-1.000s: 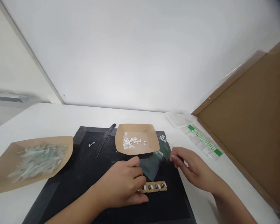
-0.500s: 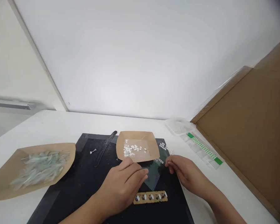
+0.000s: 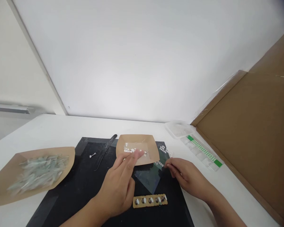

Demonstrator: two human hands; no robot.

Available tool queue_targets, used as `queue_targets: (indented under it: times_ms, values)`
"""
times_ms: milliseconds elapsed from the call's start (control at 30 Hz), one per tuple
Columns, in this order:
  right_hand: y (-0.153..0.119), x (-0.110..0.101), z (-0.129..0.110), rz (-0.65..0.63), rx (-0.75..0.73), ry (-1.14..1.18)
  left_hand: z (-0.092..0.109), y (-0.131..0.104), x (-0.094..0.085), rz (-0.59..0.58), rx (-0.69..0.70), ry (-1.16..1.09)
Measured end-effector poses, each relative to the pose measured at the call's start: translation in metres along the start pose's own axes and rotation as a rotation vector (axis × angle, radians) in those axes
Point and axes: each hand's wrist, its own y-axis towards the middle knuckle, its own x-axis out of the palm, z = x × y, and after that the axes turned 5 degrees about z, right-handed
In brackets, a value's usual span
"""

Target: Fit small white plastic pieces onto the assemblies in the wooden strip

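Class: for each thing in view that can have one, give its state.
Left hand: fingers extended over middle tray
Right hand: fingers curled
Middle tray: open, holding white pieces
Left tray: open, holding clear and greenish pieces
Brown strip: flat, dark round pieces along it
Clear sheet: partly covered with white dots
Black stick: lying flat

Left hand [image 3: 119, 186]: covering part of small tray [image 3: 153, 148]. Right hand [image 3: 188, 177]: hiding any item held. Large tray [image 3: 4, 176]: crossing left edge, its pale strips [image 3: 41, 171] blurring together. Cardboard panel [image 3: 257, 132]: crossing right edge.
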Motion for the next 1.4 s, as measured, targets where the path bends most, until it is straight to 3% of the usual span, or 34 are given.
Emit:
queue_targets:
  times_ms: [200,400,733,967,1400]
  values:
    - [0.001,-0.001,-0.003,0.008,-0.015,-0.008,-0.002,0.008,-0.011,-0.261,0.21,-0.117]
    - [-0.002,-0.004,-0.005,0.003,-0.005,-0.025,-0.016,0.008,-0.017,-0.421,0.182,-0.04]
    - [-0.004,-0.005,-0.006,-0.022,-0.02,-0.067,-0.016,0.012,-0.016,-0.533,0.105,-0.24]
    - [-0.004,-0.004,-0.001,-0.009,-0.021,-0.048,-0.007,0.02,-0.018,-0.584,0.197,-0.243]
    - [-0.003,0.001,-0.003,-0.07,-0.022,-0.041,-0.004,0.017,-0.022,-0.631,0.091,-0.238]
